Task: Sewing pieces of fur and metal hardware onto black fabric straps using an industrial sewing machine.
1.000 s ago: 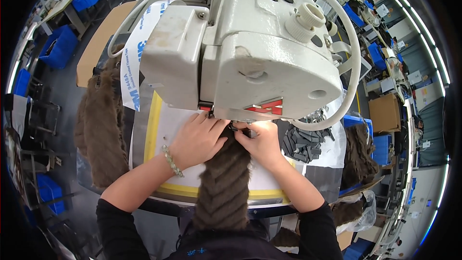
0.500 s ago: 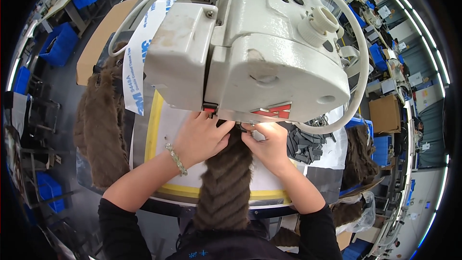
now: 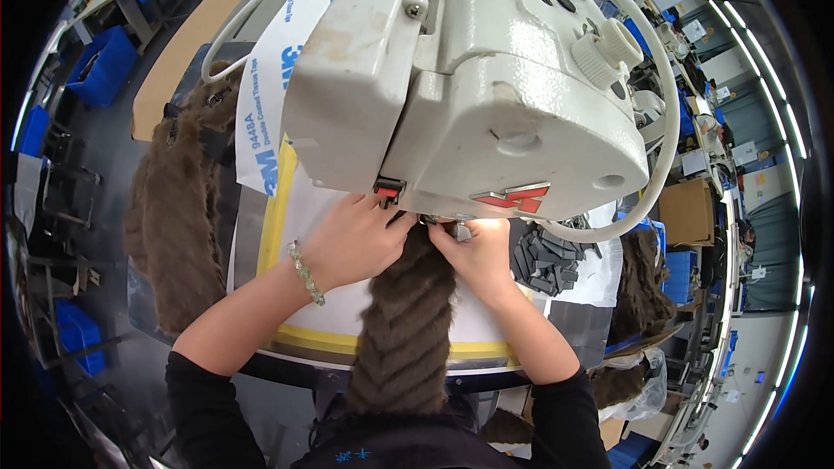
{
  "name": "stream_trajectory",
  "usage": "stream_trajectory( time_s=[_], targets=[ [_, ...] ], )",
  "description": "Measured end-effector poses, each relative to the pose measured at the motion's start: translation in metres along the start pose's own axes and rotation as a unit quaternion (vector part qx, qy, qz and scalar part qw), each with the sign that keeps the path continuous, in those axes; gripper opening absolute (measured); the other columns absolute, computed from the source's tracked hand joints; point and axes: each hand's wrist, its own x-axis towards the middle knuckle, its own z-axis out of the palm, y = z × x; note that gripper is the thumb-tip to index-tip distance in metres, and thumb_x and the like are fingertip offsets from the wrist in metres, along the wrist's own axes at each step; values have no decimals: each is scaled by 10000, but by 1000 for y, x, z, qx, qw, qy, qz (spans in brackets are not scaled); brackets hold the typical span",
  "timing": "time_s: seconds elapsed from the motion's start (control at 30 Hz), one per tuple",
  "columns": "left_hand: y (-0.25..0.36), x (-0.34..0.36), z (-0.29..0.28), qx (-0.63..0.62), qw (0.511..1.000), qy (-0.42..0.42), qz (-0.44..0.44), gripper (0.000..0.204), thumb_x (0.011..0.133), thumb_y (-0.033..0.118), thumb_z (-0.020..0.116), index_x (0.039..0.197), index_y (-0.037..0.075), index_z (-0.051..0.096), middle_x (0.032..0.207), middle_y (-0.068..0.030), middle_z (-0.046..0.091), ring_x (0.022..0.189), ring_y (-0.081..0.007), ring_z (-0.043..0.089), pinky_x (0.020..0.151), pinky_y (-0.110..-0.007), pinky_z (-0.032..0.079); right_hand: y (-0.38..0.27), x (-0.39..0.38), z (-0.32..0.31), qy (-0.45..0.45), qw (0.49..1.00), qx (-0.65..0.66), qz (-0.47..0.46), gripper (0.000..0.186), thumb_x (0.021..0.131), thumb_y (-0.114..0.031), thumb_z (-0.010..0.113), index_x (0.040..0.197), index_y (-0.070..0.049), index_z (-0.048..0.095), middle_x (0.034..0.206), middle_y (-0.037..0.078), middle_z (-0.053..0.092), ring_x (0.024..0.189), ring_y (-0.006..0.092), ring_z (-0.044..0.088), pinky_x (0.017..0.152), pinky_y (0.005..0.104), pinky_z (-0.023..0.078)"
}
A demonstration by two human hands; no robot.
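Observation:
A long brown fur strip with chevron pattern (image 3: 401,330) runs from my lap up under the head of a white sewing machine (image 3: 512,130). My left hand (image 3: 356,239), a beaded bracelet at its wrist, presses on the strip's upper left, fingers together, their tips partly hidden below the machine. My right hand (image 3: 476,252) pinches the strip's upper right beside the presser foot (image 3: 427,221); whether it also holds a small piece there, I cannot tell. A yellow-edged white sheet (image 3: 326,313) lies beneath. Small dark grey pieces (image 3: 547,256) are heaped right of my right hand.
More brown fur pieces (image 3: 178,234) lie at the left, beside a cardboard sheet (image 3: 182,52). A blue bin holding fur (image 3: 638,278) stands at the right. A printed paper strip (image 3: 274,95) hangs beside the machine. Blue bins (image 3: 100,69) and other workstations fill the room.
The machine head appears further right in the view, which has shifted slightly. Both hands stay at the top of the fur strip, with small shifts of fingers and wrists.

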Motion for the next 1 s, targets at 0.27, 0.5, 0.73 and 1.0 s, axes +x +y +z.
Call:
stream_trajectory(
  time_s=[0.27,0.5,0.73,1.0],
  targets=[
    [-5,0,4,-71,997,13,-38,320,771,149,626,1088,104,626,838,-94,629,833,-278,619,720,-411,502,2,0,0,-10,1000,3,3,134,719,27,690,848,-10,679,757,80,685,685,198,670,636,281,506],
    [-7,1,8,-80,995,-35,-43,360,798,186,613,1155,149,595,739,-99,623,747,-275,625,679,-416,485,8,-4,-1,-37,999,-28,-7,139,729,25,677,863,-13,675,798,86,686,693,204,660,619,288,497],
    [-2,1,6,-35,993,-89,-72,342,793,187,620,1133,149,604,774,-82,635,763,-254,624,686,-401,481,9,-8,-3,-71,986,-117,-91,127,731,-52,696,849,-27,656,760,108,635,692,252,645,622,353,505],
    [-5,3,8,-40,998,-10,-45,335,755,161,656,1089,159,629,934,-85,632,889,-275,614,758,-418,489,11,-4,-7,19,911,-240,-336,211,672,-68,640,880,-48,674,851,46,601,706,162,618,577,268,466]
  ],
)
